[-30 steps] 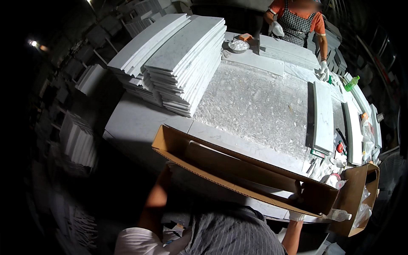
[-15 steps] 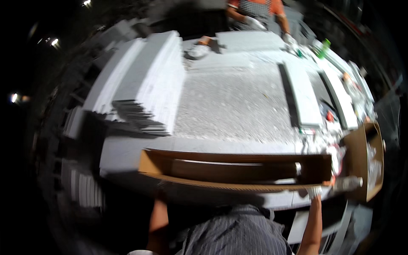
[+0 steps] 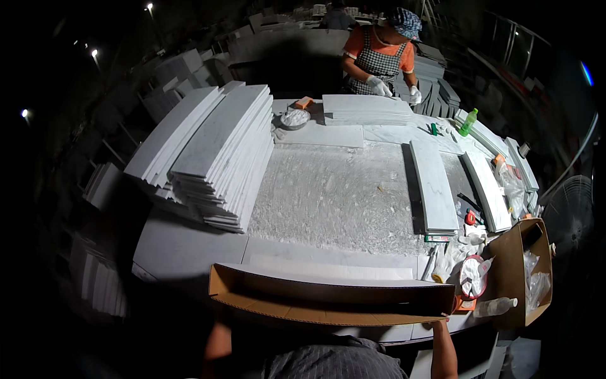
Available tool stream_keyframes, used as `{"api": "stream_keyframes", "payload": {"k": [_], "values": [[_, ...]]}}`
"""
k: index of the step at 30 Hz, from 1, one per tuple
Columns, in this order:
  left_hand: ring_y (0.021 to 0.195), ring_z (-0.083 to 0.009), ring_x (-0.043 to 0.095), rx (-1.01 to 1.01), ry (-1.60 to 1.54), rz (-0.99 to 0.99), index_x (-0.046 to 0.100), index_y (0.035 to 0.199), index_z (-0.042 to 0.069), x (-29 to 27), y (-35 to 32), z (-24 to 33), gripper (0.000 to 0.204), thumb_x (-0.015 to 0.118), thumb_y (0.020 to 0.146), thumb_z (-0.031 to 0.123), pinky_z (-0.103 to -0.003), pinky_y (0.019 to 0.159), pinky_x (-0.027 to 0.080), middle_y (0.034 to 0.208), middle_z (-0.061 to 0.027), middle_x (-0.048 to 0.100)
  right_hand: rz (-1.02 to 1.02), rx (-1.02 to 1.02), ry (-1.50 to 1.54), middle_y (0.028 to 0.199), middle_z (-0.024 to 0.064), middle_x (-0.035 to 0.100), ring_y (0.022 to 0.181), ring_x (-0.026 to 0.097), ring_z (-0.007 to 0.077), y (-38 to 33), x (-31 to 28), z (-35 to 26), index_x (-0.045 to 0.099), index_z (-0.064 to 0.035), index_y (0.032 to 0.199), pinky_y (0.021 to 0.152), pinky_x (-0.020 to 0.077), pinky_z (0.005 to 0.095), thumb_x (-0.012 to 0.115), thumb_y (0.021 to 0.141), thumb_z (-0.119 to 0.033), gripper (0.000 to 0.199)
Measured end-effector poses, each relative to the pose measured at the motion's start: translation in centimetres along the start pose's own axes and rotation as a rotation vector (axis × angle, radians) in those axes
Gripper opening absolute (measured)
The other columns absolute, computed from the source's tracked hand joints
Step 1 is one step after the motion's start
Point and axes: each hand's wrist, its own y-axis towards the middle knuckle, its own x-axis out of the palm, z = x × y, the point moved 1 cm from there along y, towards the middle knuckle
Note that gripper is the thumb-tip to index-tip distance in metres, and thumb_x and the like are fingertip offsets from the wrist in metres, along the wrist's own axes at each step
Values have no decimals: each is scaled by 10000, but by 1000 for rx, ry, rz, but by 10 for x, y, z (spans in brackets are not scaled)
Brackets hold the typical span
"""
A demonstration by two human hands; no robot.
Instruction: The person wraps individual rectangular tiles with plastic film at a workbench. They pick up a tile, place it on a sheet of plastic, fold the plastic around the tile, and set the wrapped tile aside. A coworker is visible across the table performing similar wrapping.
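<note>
A long, narrow cardboard box [image 3: 328,311] is held across the front edge of the worktable, with its open side toward me. My right hand [image 3: 440,324] is closed on its lower right corner. Under its left end, my left hand [image 3: 219,321] grips from below; most of those fingers are hidden by the box and the dark. Just beyond the box lie pale stone slabs [image 3: 278,252] along the table's front. To the right of the box stand a red-rimmed bowl of white powder [image 3: 470,278] and a clear plastic bottle [image 3: 495,307].
Tall stacks of stone strips [image 3: 221,145] stand at the left. Two strips [image 3: 432,186] lie at the right, near a tape measure [image 3: 471,218]. An open carton [image 3: 505,268] holds clear plastic. Across the table, a person in a checked apron [image 3: 379,60] wears white gloves. A green bottle [image 3: 468,122] stands far right.
The long box has come nearer to me and a little left, and has tilted so more of its inside wall shows. Both hands moved with it. The view has swung up, showing more of the person opposite.
</note>
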Motion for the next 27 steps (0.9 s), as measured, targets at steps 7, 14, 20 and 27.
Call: {"api": "stream_keyframes", "payload": {"k": [7, 14, 20, 27], "values": [[1280, -244, 451, -13, -30, -71, 439, 1384, 37, 3, 15, -4, 490, 558, 939, 204, -367, 1059, 372, 1407, -142, 462, 8, 1, 27, 1492, 250, 364, 1267, 419, 302, -18, -4, -10, 290, 22, 1472, 1068, 334, 398, 333, 934, -662, 871], [1275, -242, 455, -37, -55, -108, 448, 1375, 38, 3, 19, -3, 474, 549, 943, 203, -367, 1057, 373, 1397, -140, 471, -48, -43, 90, 1485, 259, 370, 1358, 395, 339, -40, -35, -42, 275, 54, 1482, 1138, 292, 420, 286, 891, -762, 1008], [1271, -241, 458, -77, -51, -107, 455, 1368, 39, -17, 14, -6, 460, 542, 947, 202, -367, 1056, 374, 1388, -137, 478, -79, -146, -111, 1447, 202, 435, 1332, 414, 268, -54, -26, -61, 293, 50, 1480, 1123, 295, 371, 565, 841, -550, 918], [1267, -240, 461, -159, -88, -141, 464, 1360, 40, -30, 19, -20, 445, 533, 951, 202, -366, 1054, 375, 1378, -135, 486, -10, 47, -603, 1167, 130, 632, 1084, 574, 213, -54, -19, -95, 484, 3, 1359, 978, 416, 337, 529, 881, -126, 497]]}}
